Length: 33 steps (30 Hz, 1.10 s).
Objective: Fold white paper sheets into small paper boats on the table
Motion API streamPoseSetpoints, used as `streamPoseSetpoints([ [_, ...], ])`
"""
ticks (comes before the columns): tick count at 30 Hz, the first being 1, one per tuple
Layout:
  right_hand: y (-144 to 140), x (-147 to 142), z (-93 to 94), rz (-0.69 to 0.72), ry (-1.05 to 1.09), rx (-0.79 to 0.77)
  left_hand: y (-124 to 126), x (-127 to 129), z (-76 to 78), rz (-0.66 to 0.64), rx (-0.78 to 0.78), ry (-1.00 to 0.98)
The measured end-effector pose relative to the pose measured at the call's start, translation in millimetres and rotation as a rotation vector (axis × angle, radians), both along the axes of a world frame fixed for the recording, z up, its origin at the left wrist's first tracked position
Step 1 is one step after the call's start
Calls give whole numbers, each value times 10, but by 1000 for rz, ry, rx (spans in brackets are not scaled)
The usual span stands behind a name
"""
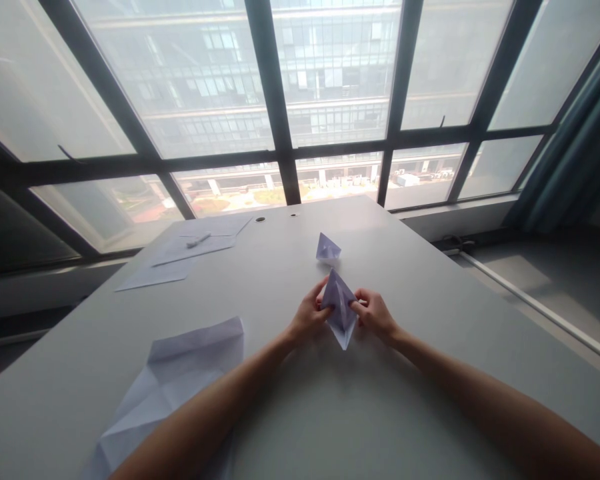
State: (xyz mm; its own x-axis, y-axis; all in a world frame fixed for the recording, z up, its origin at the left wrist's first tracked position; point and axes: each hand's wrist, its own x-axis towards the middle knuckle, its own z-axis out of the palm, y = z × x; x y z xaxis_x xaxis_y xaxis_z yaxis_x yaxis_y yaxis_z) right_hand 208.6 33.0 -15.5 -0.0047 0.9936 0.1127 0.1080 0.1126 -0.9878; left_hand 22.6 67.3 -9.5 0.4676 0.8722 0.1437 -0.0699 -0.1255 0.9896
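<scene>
Between my hands is a folded white paper boat (341, 310), held just above the table with its pointed ends toward and away from me. My left hand (310, 312) pinches its left side, thumb on the near face and fingers behind. On the right side, my right hand (375, 312) grips the paper with its thumb pressed near the middle fold. A second folded paper boat (329, 248) stands on the table just beyond my hands. To the left lies a creased, unfolded paper sheet (180, 373), partly covered by my left forearm.
The white table (290, 413) reaches toward large windows (330, 73). Flat paper sheets (165, 267) lie at its far left, with a pen-like object (199, 240) on top. Two round holes sit near the far edge. A blue-green curtain (565, 140) hangs at right.
</scene>
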Motion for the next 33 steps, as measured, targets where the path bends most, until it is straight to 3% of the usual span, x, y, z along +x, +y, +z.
streamPoseSetpoints([
  [7,34,25,13,-192,-5,-71,43,-5,0,46,-11,66],
  [11,40,52,0,-228,-11,-78,52,6,-14,79,-20,76],
  [15,49,75,-34,-198,-11,-43,37,-7,25,45,-48,68],
  [23,50,76,30,-120,169,-150,38,-26,59,11,-95,26],
  [33,52,118,89,42,129,-198,46,-56,48,13,-81,77],
])
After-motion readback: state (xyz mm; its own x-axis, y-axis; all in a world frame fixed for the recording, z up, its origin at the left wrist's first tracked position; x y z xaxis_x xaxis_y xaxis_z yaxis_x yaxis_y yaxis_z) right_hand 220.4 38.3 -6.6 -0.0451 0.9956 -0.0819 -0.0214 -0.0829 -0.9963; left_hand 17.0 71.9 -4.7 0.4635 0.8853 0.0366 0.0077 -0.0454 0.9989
